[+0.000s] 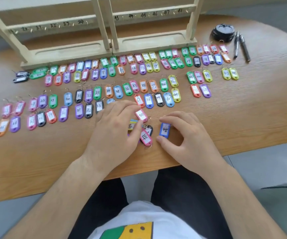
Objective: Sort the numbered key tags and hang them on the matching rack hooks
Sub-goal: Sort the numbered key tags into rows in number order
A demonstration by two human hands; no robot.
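An office-like workroom is suggested: a rounded wooden table (35,161) is set on plain grey flooring (268,161), and two pens (241,46) are laid right of the numbered rack (70,52).

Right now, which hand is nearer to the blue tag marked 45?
Right. The right hand curls round the blue tag, finger and thumb at its ends. The left hand lies to its left, across a few loose tags, and pinches a pink tag.

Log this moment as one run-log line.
phase: sorting | left hand: pinches pink tag | right hand: pinches blue tag 45 | rack: visible hooks bare
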